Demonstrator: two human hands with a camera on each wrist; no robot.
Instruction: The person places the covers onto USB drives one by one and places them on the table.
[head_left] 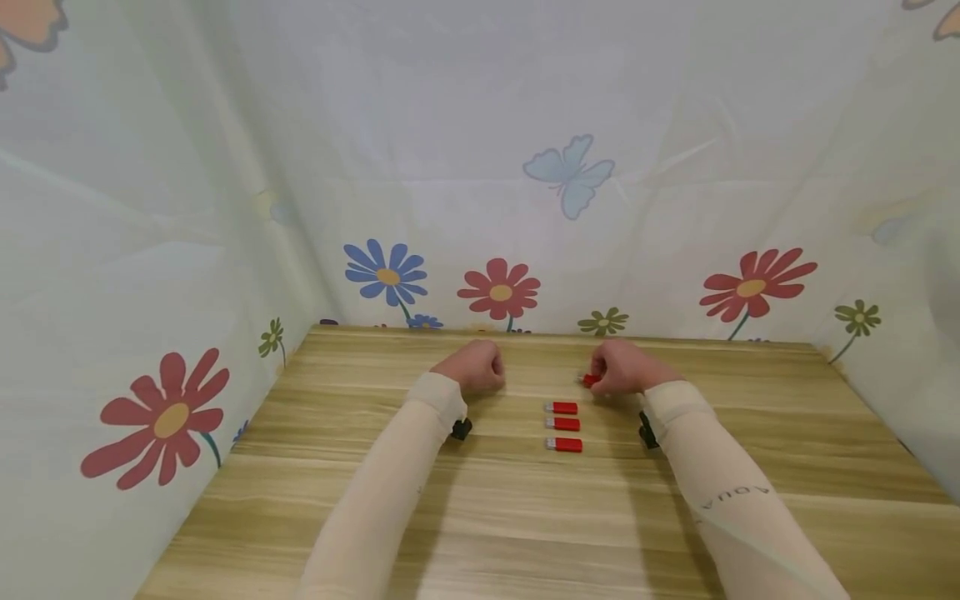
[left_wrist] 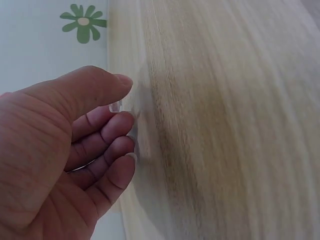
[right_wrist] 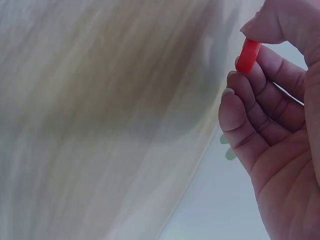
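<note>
My right hand (head_left: 628, 367) pinches a red USB stick (right_wrist: 248, 56) between thumb and fingers, just above the far part of the table. In the head view, the metal end of that stick points left. My left hand (head_left: 474, 367) is across from it, with its fingers curled. A small clear plastic piece (left_wrist: 116, 107), seemingly a cap, shows between its thumb and index finger; most of it is hidden. Between the two forearms lie three more red USB sticks, the far one (head_left: 564, 408), the middle one (head_left: 566, 424) and the near one (head_left: 567, 445), stacked in a column with light ends to the left.
The wood-grain table (head_left: 495, 533) ends at a white curtain (head_left: 450, 167) printed with flowers and a butterfly, close behind both hands. Curtain also hangs along the left and right sides. A black wrist device (head_left: 461, 429) sits under the left sleeve, another (head_left: 648, 431) by the right.
</note>
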